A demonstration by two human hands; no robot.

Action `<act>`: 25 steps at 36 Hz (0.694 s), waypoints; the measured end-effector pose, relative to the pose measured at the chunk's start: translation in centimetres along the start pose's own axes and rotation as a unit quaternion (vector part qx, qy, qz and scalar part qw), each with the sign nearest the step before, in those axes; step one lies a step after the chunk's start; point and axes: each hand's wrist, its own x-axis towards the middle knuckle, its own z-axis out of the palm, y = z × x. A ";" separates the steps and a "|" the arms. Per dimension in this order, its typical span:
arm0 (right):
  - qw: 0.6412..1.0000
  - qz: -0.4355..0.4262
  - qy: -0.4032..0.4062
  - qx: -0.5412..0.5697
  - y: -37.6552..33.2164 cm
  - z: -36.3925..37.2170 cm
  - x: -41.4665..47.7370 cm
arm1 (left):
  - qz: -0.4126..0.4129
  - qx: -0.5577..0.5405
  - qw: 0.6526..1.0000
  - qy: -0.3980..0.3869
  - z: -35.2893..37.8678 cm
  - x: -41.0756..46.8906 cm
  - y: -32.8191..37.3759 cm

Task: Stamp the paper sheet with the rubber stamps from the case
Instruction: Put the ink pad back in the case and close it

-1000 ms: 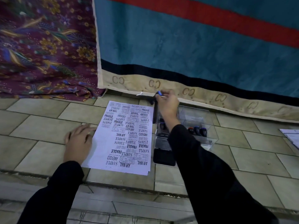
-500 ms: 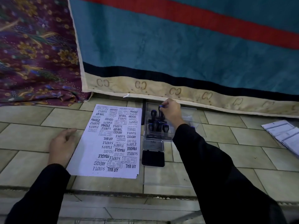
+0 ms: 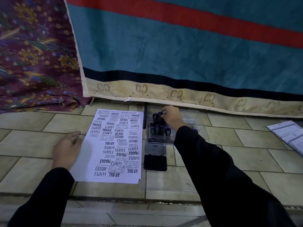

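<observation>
A white paper sheet [image 3: 113, 145] covered with many black stamp marks lies on the tiled floor. To its right stands a clear plastic case [image 3: 195, 118] holding several dark rubber stamps [image 3: 157, 128]. My right hand [image 3: 172, 115] reaches into the case's far end, fingers closed round the knob of one stamp [image 3: 159, 114]. An open ink pad [image 3: 155, 162] with its silver lid [image 3: 155, 149] lies just in front of the case. My left hand [image 3: 68, 149] rests flat at the paper's left edge, fingers slightly apart.
A teal cloth [image 3: 180, 54] with a red stripe and beige hem hangs behind the case. A patterned maroon fabric [image 3: 32, 54] lies at the far left. More printed sheets [image 3: 290, 135] lie at the right edge. A step edge [image 3: 131, 199] runs across the front.
My right hand came down from above the case into it and closed on a stamp among the others. My left hand slid slightly left along the paper edge.
</observation>
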 end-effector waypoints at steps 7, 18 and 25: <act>0.998 -0.005 0.038 0.048 0.9 -0.8 -1.0 | 0.157 0.075 0.985 0.000 2.3 -3.1 4.3; 0.984 -0.056 0.114 0.122 2.4 0.9 -10.2 | 0.278 0.194 0.917 -0.209 9.9 -10.4 6.7; 0.983 -0.074 0.140 0.096 2.7 1.7 -12.9 | 0.294 0.248 0.902 -0.196 11.5 -10.7 5.3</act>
